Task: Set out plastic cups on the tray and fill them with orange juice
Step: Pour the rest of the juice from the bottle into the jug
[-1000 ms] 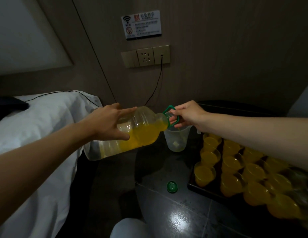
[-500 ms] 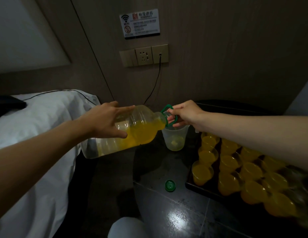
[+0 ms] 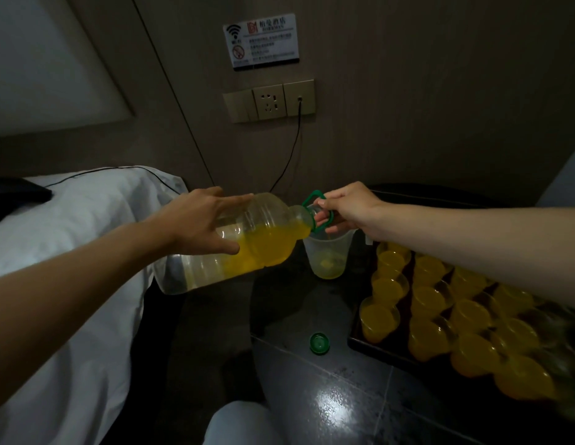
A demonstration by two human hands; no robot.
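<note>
1. Head view: the juice bottle (image 3: 247, 248) lies nearly level, its long axis running left to right. Its mouth is tipped down over a clear beaker (image 3: 328, 256) near the table's (image 3: 328, 396) back edge, beside the tray's (image 3: 392, 359) far left corner.
2. The left hand (image 3: 199, 226) wraps the bottle's body from above. The right hand (image 3: 347, 210) pinches the green handle (image 3: 315, 195) at the neck, nearer the beaker.
3. The right hand's fingers hide the mouth and any stream. The cups (image 3: 429, 301) look full, and the near-right ones are blurred and cut off.
</note>
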